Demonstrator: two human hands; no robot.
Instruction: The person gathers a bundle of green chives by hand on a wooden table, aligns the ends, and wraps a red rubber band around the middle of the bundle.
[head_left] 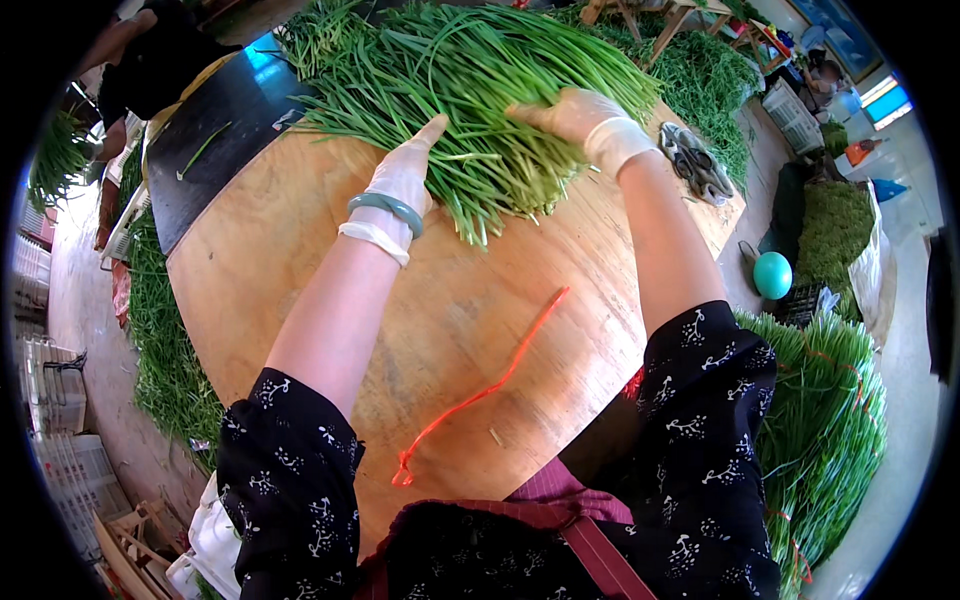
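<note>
A thick heap of garlic chives (480,90) lies across the far side of the wooden board, pale cut ends toward me. My left hand (405,170), in a thin white glove with a jade-coloured bangle (387,208) on the wrist, rests against the stems' left side. Its thumb is stretched out and the hand is open; its other fingers are mostly hidden. On the right, my gloved right hand (580,120) is closed on some chives, its thumb over the leaves and its other fingers hidden. A red-orange tie string (490,388) lies on the board nearer me.
Grey scissors-like tools or cloth (697,163) lie at the board's right edge. A black surface (225,130) adjoins at left. Tied chive bundles (825,430) stand at right, beside a turquoise ball (772,275). Another person (160,60) is at far left.
</note>
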